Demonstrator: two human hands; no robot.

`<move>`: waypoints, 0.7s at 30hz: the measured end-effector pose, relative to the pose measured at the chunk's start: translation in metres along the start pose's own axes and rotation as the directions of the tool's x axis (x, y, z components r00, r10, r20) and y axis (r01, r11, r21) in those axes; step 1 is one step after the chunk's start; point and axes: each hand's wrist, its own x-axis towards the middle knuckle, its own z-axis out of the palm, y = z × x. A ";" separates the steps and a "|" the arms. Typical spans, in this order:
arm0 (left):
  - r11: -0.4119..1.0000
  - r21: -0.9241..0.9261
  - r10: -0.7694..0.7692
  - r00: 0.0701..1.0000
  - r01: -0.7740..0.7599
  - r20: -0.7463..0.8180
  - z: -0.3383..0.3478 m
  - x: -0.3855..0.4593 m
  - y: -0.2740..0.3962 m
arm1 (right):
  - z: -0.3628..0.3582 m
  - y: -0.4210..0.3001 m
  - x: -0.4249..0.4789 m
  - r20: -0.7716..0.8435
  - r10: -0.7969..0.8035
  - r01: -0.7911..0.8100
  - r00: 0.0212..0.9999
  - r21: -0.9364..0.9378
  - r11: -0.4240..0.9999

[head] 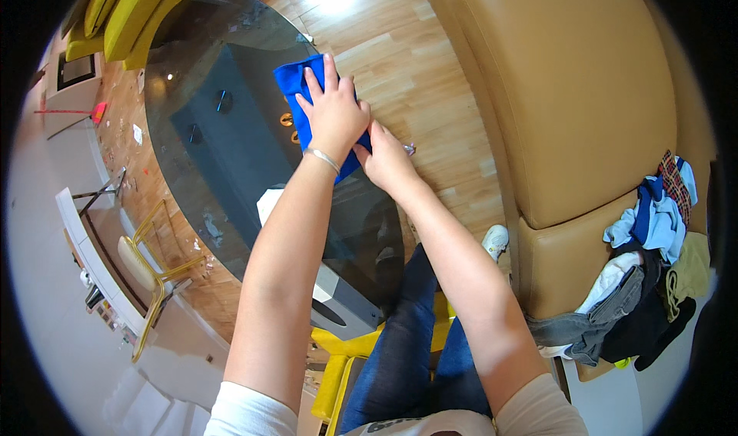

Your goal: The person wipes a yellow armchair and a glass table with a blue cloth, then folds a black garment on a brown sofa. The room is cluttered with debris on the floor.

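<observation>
A blue cloth lies on the dark oval glass tabletop, close to its right edge. My left hand holds the cloth down under palm and spread fingers; a silver bracelet circles that wrist. Just below and to the right, my right hand grips the cloth's right edge, its thumb on top and its other fingers mostly hidden. The two hands touch or nearly touch. Through the glass, orange scissor-like handles show beside the cloth.
A tan leather sofa runs along the right, with piled clothes on its near end. A yellow-framed chair and white desk stand left. Paper scraps litter the wood floor. A white box-like object shows under the glass.
</observation>
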 end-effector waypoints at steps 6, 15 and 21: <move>0.986 -0.019 0.163 0.986 -0.164 -0.020 0.033 -0.083 0.024 | 0.000 0.036 -0.081 0.096 0.233 -0.236 0.968 0.026 0.971; 0.970 -0.129 0.222 0.969 -0.208 0.104 0.072 -0.219 0.050 | 0.002 0.082 -0.213 0.217 0.343 -0.346 0.914 -0.026 0.938; 0.988 -0.136 0.107 0.966 -0.076 0.237 0.084 -0.333 0.064 | -0.001 0.099 -0.300 0.466 0.516 -0.399 0.718 -0.332 0.855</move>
